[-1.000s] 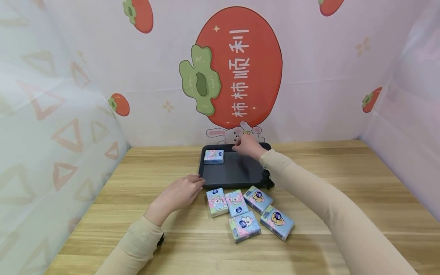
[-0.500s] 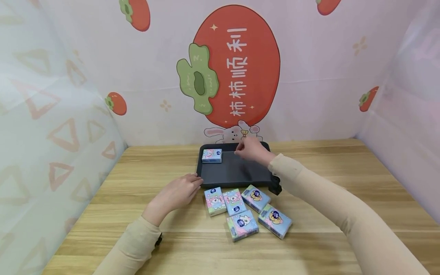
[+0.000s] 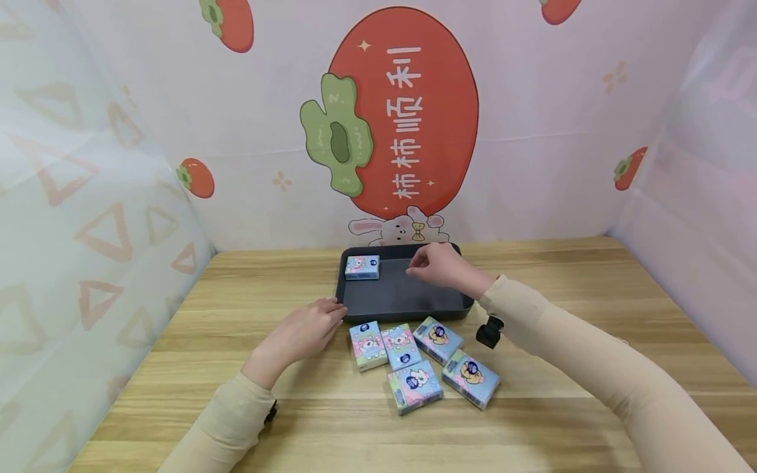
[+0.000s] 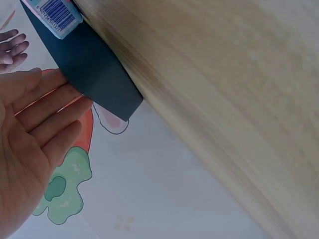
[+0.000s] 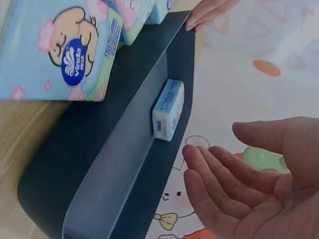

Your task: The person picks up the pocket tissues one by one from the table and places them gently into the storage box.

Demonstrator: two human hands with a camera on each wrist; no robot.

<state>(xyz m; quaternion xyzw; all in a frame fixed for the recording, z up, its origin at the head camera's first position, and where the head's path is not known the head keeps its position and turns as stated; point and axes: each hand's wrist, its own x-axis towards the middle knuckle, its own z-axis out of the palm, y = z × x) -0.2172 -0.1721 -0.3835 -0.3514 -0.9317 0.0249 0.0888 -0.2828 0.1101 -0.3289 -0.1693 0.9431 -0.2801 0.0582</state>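
Observation:
A dark grey rectangular tray point(image 3: 393, 292) sits at the back of the wooden table. One small tissue pack point(image 3: 362, 267) with a cartoon print lies in its back left corner. My left hand point(image 3: 301, 334) rests its fingertips on the tray's front left rim, fingers extended in the left wrist view. Over the right half of the tray hovers my right hand point(image 3: 445, 268); the right wrist view shows its fingers loosely bent and the palm bare. In front of the tray lie several more packs, among them a bear-print pack point(image 3: 471, 380) and a pink-and-blue pack point(image 3: 416, 386).
Two upright-printed packs point(image 3: 368, 346) lie side by side close to the tray's front edge, near my left hand. Another bear-print pack point(image 3: 437, 339) is by the tray's front right. A printed cloth backdrop point(image 3: 532, 131) rises right behind the table.
My right hand has drawn back toward the right and slightly nearer to me, away from the tray's rear edge. My left hand stays at the tray corner, and the packs keep their arrangement.

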